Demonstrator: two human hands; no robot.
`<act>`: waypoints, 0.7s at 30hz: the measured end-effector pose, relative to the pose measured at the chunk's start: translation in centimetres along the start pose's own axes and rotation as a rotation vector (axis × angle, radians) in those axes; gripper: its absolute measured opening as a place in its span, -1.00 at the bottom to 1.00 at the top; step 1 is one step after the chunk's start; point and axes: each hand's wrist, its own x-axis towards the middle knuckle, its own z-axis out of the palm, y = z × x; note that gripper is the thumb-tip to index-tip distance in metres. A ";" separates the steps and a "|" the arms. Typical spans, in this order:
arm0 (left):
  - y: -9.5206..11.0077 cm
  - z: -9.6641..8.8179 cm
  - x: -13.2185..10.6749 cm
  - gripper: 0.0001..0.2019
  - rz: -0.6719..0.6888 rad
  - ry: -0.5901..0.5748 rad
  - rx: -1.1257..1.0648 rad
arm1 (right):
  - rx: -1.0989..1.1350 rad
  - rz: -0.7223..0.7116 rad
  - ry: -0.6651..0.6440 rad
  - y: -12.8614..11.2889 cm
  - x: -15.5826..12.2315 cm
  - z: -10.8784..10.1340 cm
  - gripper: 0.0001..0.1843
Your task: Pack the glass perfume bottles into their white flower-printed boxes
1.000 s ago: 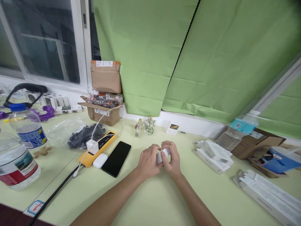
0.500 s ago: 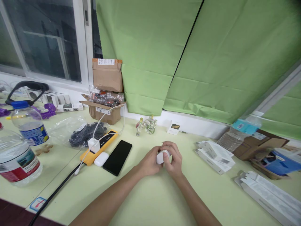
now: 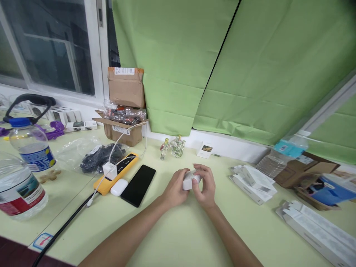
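Observation:
A small white box [image 3: 190, 180] is held between both hands just above the pale green table [image 3: 178, 237]. My left hand [image 3: 175, 189] grips its left side with the thumb on top. My right hand [image 3: 205, 185] wraps around its right side, fingers curled over the top. Most of the box is hidden by the fingers.
A black phone [image 3: 138, 180], a white earbud case [image 3: 119, 187] and an orange power strip [image 3: 116, 172] lie to the left. Small glass bottles [image 3: 174, 146] stand behind. Flat white boxes [image 3: 253, 180] lie to the right, water bottles [image 3: 20, 178] at far left.
Both hands have kept hold of the white box and turned it slightly; the fingers shifted on it. The hands stay in the same place on the table.

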 end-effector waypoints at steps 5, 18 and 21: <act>0.1 0.0 0.1 -0.43 -0.018 -0.006 -0.018 | -0.021 -0.020 -0.019 -0.2 0.2 0.0 -0.84; 0.1 0.0 0.2 -0.46 0.046 -0.017 -0.099 | -0.105 -0.196 -0.272 0.7 0.3 -0.8 -0.56; 0.1 0.1 0.3 -0.41 0.050 0.000 -0.132 | -0.207 -0.238 -0.315 0.8 0.4 -0.8 -0.39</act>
